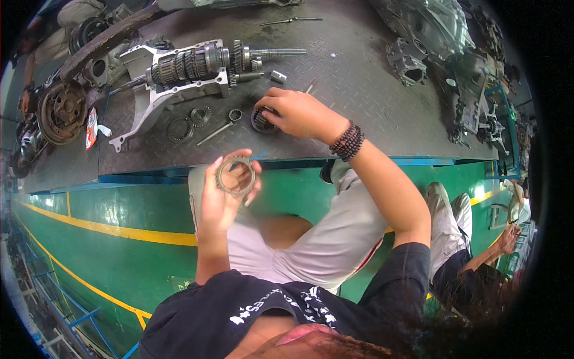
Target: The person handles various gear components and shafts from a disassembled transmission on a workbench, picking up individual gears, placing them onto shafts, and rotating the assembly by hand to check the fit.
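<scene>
A brass-coloured synchronizer ring (236, 176) is held in my left hand (218, 194), its fingers curled round the rim just off the table's near edge. My right hand (296, 113), with a beaded bracelet on the wrist, reaches over the table, fingers closed on a dark toothed gear ring (262, 121) that rests on the metal top. The fingers partly cover this ring. Left of it lie a bolt-like rod (214, 134), a small ring (235, 114), a gear (201, 114) and a wider toothed ring (180, 129).
An opened gearbox housing (134, 116) with its gear shafts (191, 64) lies beyond my hands. A small metal sleeve (278, 76) is near it. A rusty drum (62, 112) stands at the left, and castings (412, 60) lie far right. Another person (445, 221) sits at my right.
</scene>
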Action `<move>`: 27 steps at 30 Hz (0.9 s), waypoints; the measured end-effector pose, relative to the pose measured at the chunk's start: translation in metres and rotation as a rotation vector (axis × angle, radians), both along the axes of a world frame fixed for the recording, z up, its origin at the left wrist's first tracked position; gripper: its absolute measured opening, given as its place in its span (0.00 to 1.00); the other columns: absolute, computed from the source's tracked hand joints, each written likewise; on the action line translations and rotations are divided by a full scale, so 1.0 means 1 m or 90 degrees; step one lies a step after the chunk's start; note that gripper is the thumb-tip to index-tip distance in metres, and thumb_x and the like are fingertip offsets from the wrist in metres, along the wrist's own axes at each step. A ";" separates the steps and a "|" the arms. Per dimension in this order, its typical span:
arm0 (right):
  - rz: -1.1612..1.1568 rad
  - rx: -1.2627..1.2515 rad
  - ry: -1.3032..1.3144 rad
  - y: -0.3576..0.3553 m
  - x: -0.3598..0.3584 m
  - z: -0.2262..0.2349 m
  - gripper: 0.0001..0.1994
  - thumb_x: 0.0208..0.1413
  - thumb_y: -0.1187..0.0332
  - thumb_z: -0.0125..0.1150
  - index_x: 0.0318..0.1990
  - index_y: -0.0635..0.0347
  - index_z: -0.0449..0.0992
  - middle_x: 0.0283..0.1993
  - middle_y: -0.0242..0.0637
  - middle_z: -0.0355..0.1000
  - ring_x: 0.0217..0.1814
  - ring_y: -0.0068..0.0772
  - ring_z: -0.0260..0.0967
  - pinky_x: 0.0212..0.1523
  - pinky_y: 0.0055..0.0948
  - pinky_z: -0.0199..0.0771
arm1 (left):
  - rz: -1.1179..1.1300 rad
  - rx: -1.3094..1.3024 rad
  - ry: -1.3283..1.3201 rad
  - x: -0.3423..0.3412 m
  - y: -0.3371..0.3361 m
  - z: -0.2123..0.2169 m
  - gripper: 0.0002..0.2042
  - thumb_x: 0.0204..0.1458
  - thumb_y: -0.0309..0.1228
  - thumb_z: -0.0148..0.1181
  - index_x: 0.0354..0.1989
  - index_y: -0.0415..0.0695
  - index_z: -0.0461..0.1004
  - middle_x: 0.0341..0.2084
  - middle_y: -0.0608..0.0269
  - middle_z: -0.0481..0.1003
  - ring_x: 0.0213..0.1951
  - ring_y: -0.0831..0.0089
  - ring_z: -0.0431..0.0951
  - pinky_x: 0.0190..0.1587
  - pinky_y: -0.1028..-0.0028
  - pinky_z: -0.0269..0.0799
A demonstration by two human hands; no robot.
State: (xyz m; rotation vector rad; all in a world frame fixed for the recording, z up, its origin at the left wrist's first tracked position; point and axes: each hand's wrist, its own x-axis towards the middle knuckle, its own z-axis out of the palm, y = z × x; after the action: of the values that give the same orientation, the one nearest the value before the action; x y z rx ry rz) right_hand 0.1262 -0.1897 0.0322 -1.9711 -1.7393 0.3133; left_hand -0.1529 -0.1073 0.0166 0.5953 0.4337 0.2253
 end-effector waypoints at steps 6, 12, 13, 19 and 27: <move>0.108 0.016 0.007 0.000 0.014 0.005 0.17 0.62 0.66 0.72 0.58 0.53 0.87 0.57 0.45 0.84 0.57 0.56 0.83 0.61 0.49 0.83 | 0.081 0.074 0.007 0.024 0.000 -0.014 0.28 0.80 0.48 0.38 0.78 0.45 0.68 0.65 0.47 0.79 0.58 0.54 0.84 0.62 0.55 0.82; 0.039 0.052 -0.013 0.004 0.018 0.013 0.15 0.62 0.68 0.74 0.55 0.60 0.87 0.51 0.47 0.86 0.54 0.56 0.84 0.57 0.48 0.84 | 0.131 -0.119 -0.068 0.026 -0.006 -0.025 0.27 0.81 0.45 0.40 0.80 0.44 0.65 0.73 0.41 0.72 0.73 0.41 0.72 0.78 0.44 0.69; 0.007 0.048 -0.013 0.004 0.015 0.016 0.15 0.63 0.68 0.74 0.56 0.62 0.86 0.51 0.48 0.86 0.53 0.57 0.84 0.56 0.48 0.84 | 0.138 -0.175 -0.089 0.027 -0.008 -0.026 0.27 0.81 0.45 0.40 0.80 0.44 0.64 0.74 0.40 0.70 0.75 0.39 0.69 0.80 0.43 0.66; -0.005 0.088 0.296 0.000 -0.009 0.037 0.14 0.73 0.62 0.68 0.54 0.66 0.86 0.42 0.46 0.87 0.41 0.33 0.85 0.45 0.36 0.85 | 0.170 -0.272 -0.168 0.045 -0.013 -0.028 0.27 0.81 0.45 0.42 0.79 0.41 0.64 0.76 0.42 0.68 0.77 0.40 0.67 0.84 0.42 0.59; 0.004 0.111 0.168 -0.009 -0.058 0.035 0.12 0.70 0.63 0.69 0.49 0.63 0.87 0.48 0.52 0.79 0.51 0.63 0.82 0.54 0.54 0.82 | 0.121 -0.315 -0.259 0.056 -0.009 -0.041 0.27 0.80 0.46 0.42 0.76 0.39 0.67 0.72 0.49 0.73 0.75 0.54 0.70 0.82 0.50 0.61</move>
State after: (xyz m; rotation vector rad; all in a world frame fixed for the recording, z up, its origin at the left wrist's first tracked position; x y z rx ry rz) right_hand 0.0680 -0.1987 0.0675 -1.7173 -1.5495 0.3908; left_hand -0.0966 -0.1160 -0.0240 0.0158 0.1378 0.3967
